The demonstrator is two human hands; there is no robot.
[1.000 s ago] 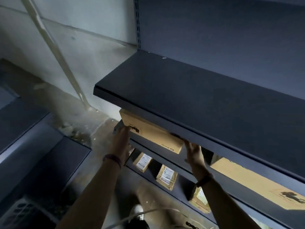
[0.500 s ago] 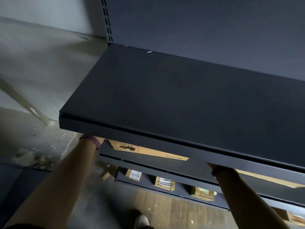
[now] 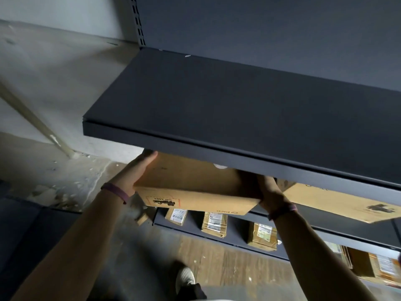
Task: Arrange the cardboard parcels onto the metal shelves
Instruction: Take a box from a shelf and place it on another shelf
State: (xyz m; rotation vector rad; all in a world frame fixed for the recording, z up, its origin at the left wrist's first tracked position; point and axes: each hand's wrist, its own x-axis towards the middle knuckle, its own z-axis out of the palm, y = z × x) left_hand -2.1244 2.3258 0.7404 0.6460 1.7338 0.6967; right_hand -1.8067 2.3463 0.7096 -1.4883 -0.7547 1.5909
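I hold a flat brown cardboard parcel point(image 3: 188, 179) with a black printed mark on its front, just under the front lip of the dark metal top shelf point(image 3: 238, 105). My left hand point(image 3: 138, 170) grips its left end, fingers lying along the side. My right hand point(image 3: 271, 192) grips its right end, with the fingertips hidden under the shelf lip. The parcel's rear part is hidden beneath that shelf. A second large flat parcel point(image 3: 336, 200) lies to the right on the shelf below.
Three small labelled parcels point(image 3: 213, 222) stand on a low shelf point(image 3: 236, 233), with more parcels point(image 3: 368, 266) lower right. A slanted pipe point(image 3: 32, 114) crosses the wall at left. My shoe point(image 3: 184, 276) is on the wooden floor.
The parcel has come forward and out from under the top shelf. Both hands, hidden beneath the shelf half a second ago, now show at its ends. The view has shifted right.
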